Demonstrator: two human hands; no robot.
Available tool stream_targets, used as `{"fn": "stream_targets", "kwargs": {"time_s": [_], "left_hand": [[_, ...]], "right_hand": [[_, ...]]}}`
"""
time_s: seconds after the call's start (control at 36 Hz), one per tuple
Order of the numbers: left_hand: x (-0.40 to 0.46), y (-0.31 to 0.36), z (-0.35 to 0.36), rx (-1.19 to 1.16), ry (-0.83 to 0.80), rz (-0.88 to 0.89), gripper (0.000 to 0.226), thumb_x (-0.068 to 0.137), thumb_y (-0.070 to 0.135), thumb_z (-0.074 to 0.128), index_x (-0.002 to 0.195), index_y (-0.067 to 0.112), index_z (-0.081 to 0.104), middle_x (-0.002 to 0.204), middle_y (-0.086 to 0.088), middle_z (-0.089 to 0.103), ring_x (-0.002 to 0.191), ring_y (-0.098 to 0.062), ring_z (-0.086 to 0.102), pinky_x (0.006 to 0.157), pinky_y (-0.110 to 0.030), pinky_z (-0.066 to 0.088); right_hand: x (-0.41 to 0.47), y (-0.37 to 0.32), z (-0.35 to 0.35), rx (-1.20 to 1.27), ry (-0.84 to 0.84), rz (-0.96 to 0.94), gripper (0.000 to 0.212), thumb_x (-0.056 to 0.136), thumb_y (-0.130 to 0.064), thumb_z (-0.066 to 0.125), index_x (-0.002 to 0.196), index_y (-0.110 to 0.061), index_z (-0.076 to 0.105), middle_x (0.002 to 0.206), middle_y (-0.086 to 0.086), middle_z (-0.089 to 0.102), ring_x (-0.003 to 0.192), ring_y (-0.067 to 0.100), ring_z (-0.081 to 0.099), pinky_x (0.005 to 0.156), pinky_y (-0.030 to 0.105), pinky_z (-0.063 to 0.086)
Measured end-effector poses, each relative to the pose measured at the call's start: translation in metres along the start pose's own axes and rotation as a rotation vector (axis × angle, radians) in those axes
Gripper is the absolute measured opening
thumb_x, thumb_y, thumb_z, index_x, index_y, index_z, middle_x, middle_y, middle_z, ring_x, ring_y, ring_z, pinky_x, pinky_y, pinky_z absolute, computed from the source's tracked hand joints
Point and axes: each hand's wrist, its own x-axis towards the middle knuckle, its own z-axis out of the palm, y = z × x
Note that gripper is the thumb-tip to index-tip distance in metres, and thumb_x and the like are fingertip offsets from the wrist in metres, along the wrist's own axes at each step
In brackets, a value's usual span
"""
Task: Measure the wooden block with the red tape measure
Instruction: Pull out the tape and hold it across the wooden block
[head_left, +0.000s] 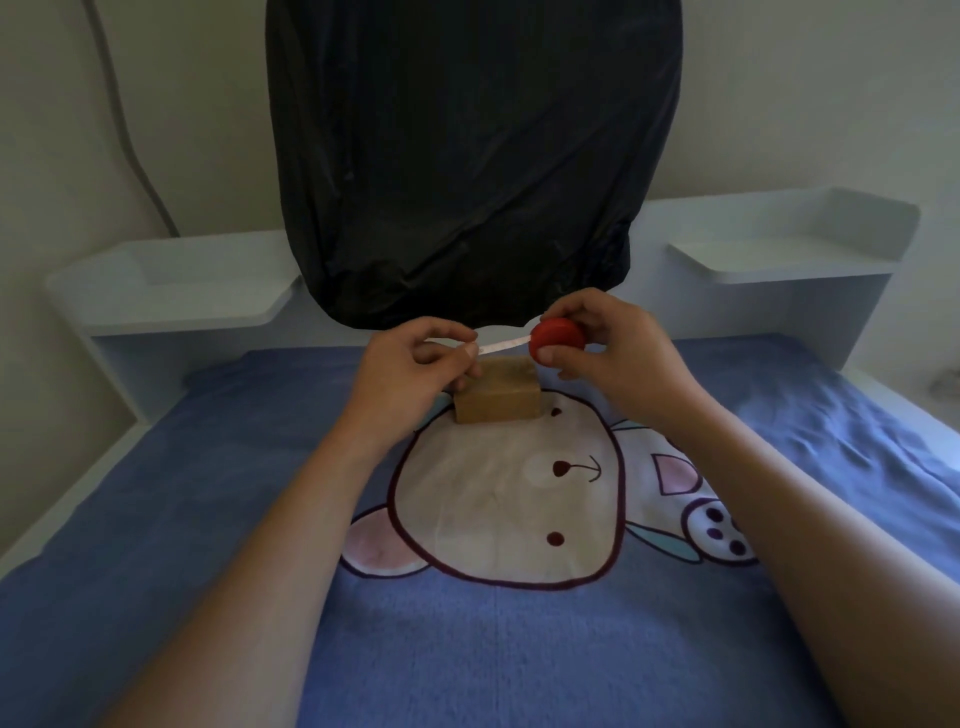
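Note:
A light brown wooden block (501, 395) rests on the blue bedsheet (467, 649), at the top of a printed cartoon animal. My right hand (618, 358) grips the round red tape measure (558, 339) just above and to the right of the block. A short white strip of tape (503, 346) runs out of its left side. My left hand (415, 369) pinches the strip's free end above the block's left part and hides the block's left edge. The tape hangs slightly above the block's top face, not touching it.
A large black plastic cover (467, 156) hangs over the headboard right behind the hands. White headboard shelves stand at the left (171, 291) and right (789, 244). The bed's white frame edge (62, 493) runs down the left side.

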Motion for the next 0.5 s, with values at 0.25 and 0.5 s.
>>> {"fn": "stream_targets", "kwargs": {"time_s": [0.25, 0.5], "left_hand": [[-0.001, 0.001, 0.006, -0.111, -0.007, -0.037, 0.012, 0.097, 0.019, 0.07, 0.108, 0.019, 0.076, 0.083, 0.001, 0.081, 0.071, -0.005, 0.072, 0.066, -0.013, 0.056], [-0.001, 0.002, 0.011, -0.167, 0.004, -0.061, 0.014, 0.098, 0.018, 0.068, 0.109, 0.017, 0.077, 0.086, 0.001, 0.081, 0.073, -0.005, 0.071, 0.071, -0.02, 0.058]], "right_hand": [[-0.002, -0.004, 0.005, 0.118, -0.037, -0.002, 0.038, 0.086, -0.031, 0.072, 0.122, -0.032, 0.061, 0.119, -0.008, 0.064, 0.103, 0.008, 0.063, 0.072, 0.013, 0.056], [-0.003, -0.004, 0.005, 0.253, -0.056, 0.061, 0.041, 0.091, -0.027, 0.066, 0.131, -0.028, 0.06, 0.123, -0.004, 0.066, 0.109, 0.018, 0.066, 0.082, 0.032, 0.061]]}}
